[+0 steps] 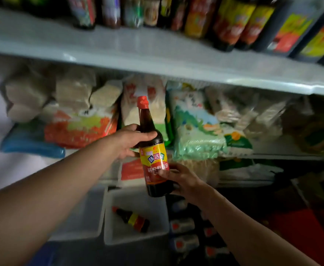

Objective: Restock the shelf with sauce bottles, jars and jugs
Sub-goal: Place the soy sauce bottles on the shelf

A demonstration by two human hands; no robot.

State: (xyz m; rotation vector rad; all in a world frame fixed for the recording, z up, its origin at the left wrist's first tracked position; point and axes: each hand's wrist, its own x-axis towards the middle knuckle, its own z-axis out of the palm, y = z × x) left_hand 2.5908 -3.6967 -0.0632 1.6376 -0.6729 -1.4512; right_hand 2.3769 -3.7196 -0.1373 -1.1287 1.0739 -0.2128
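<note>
Item held: one dark sauce bottle point(153, 150), red cap up, yellow-and-red label facing me, nearly upright with a slight lean to the left. I have it in the air in front of the shelving, below the white upper shelf point(157, 52) and above the bins.

Left hand point(130, 143): I grip the bottle at its shoulder, just under the neck; the thumb lies curled across the front of the glass and the fingers wrap behind, out of sight.

Right hand point(180, 179): I hold the lower body of the bottle; the thumb presses on the red part of the label, the other fingers curl round the far side near the base.

Below: a white bin point(157, 235) with one smaller sauce bottle point(132, 219) lying on its side, red cap toward the left. Just beside it on the left, a second white bin point(92, 223); I cannot tell its contents.

Right of the bins: a dim row of capped containers point(182, 225), too blurred to identify.

Behind the held bottle: bagged dry goods point(195, 123) stacked on the middle shelf, mostly pale grain bags, with a blue pack point(32, 143) at the left end.

Upper shelf: a row of standing sauce bottles point(232, 25) with yellow and red labels, darker jugs point(291, 33) at the right end.
</note>
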